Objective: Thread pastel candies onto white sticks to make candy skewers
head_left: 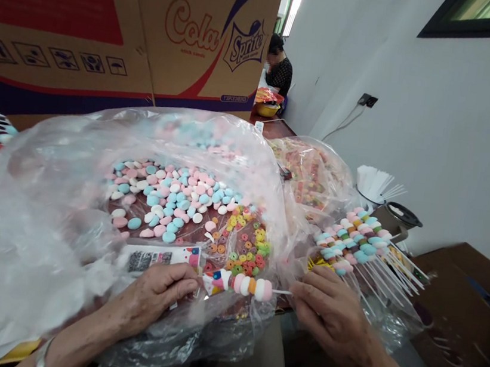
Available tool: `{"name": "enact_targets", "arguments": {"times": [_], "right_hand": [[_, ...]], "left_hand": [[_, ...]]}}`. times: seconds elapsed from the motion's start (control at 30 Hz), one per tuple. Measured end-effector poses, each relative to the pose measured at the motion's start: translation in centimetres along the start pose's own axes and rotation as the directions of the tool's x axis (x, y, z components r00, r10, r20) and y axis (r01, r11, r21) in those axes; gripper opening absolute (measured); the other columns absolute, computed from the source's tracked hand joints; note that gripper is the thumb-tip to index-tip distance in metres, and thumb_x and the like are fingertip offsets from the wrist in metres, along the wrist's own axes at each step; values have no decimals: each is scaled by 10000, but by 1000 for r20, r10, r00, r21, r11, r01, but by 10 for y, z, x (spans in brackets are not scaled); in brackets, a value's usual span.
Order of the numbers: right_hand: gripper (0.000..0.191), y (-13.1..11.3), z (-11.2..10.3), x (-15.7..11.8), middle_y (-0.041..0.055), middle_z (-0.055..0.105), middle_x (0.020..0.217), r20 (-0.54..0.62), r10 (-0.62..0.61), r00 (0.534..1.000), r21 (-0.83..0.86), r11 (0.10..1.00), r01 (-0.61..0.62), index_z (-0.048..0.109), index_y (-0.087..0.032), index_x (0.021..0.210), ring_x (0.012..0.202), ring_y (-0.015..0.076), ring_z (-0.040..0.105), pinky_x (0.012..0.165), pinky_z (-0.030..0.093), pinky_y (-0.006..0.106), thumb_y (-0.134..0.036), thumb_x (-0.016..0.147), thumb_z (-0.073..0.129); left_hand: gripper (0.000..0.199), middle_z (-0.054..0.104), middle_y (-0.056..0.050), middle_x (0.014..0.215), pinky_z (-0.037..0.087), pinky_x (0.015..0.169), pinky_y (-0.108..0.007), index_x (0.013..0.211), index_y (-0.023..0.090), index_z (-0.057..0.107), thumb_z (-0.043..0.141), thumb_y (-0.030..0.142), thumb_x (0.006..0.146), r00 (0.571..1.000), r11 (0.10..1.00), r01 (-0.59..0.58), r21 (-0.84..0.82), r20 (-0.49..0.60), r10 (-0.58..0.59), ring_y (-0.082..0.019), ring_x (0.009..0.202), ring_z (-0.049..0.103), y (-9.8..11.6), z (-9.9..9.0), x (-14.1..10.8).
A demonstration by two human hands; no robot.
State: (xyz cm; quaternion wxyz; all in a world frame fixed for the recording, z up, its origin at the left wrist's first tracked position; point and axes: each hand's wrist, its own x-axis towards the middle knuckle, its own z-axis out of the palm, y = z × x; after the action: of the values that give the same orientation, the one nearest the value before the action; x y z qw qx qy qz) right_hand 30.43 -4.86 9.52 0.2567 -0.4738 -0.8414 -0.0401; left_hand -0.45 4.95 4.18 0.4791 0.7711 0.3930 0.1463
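My left hand pinches a small clear wrapper with a colourful printed edge. My right hand has its fingers closed on the white stick of a candy skewer, held level between both hands. Pink, white and orange pieces are threaded on it, and its left end lies at the wrapper's mouth; how far inside, I cannot tell. Under my left hand lies a printed packet. Beyond it are loose pink, blue and white candies and small coloured rings in a large clear plastic bag.
Several candy skewers are piled at the right, beside yellow ties. Behind them stand white sticks and a dark lidded container. A big cardboard box blocks the back left. A person sits farther off.
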Motion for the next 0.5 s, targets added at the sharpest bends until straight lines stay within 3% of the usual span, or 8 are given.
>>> {"name": "enact_targets", "arguments": {"times": [0.17, 0.37, 0.5], "right_hand": [[274, 1, 1, 3, -11, 530, 614, 114, 128, 985, 99, 985, -140, 564, -188, 689, 606, 132, 489, 580, 363, 252, -95, 917, 442], [291, 3, 2, 4, -10, 578, 640, 236, 327, 915, 223, 898, -378, 576, -191, 661, 617, 125, 551, 565, 398, 232, -158, 912, 433], [290, 1, 7, 6, -19, 548, 604, 226, 355, 907, 247, 880, -406, 530, -196, 630, 590, 122, 535, 546, 381, 232, -180, 897, 419]], "left_hand": [[351, 578, 18, 656, 368, 599, -248, 718, 196, 595, 448, 426, 939, 999, 999, -26, 43, -42, 27, -146, 625, 500, 0, -1, 2], [348, 592, 11, 693, 384, 578, -229, 770, 179, 618, 484, 440, 957, 996, 991, -21, -135, 83, 32, -127, 618, 498, 0, -11, -1], [338, 612, 0, 698, 409, 589, -226, 763, 170, 644, 533, 435, 939, 991, 979, -8, -204, 131, 35, -132, 638, 525, -2, -15, -3]]}}
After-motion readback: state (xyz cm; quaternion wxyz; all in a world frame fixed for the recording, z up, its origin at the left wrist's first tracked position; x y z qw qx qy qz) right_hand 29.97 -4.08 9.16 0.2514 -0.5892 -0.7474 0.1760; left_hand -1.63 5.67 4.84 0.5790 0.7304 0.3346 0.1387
